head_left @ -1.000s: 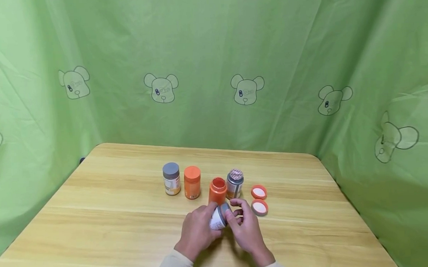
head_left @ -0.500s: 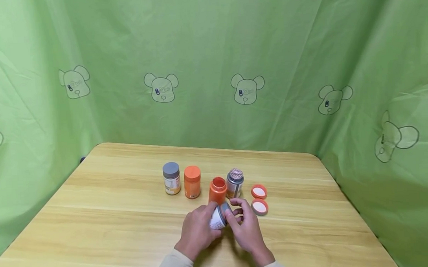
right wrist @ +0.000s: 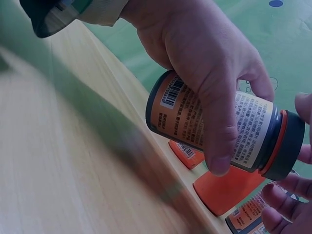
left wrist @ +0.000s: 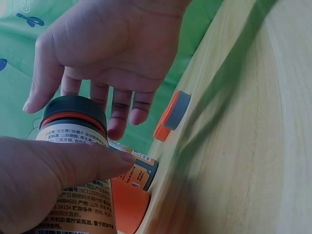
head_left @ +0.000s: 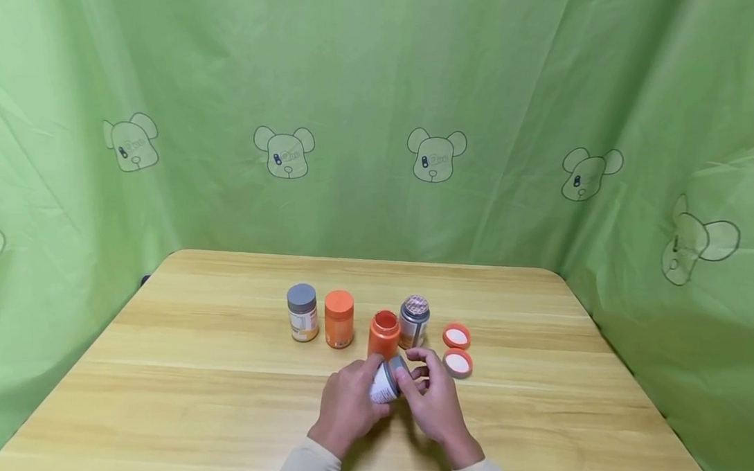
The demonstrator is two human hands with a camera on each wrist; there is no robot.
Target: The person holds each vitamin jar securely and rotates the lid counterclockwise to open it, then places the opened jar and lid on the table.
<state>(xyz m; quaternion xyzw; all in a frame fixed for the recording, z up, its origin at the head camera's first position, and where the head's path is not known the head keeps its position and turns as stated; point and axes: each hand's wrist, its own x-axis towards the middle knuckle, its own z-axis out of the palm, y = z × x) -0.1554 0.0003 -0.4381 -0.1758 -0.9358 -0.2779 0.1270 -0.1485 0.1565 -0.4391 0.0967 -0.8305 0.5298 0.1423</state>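
Left hand [head_left: 347,405] grips a tilted bottle [head_left: 381,386]; whether the right hand [head_left: 435,403] pinches its lid [head_left: 395,364] is unclear. A slip could topple the nearby open orange bottle [head_left: 383,339].

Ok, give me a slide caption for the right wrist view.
Left hand grips a cylindrical, orange-and-white-labelled bottle, right hand at its round dark-grey lid.
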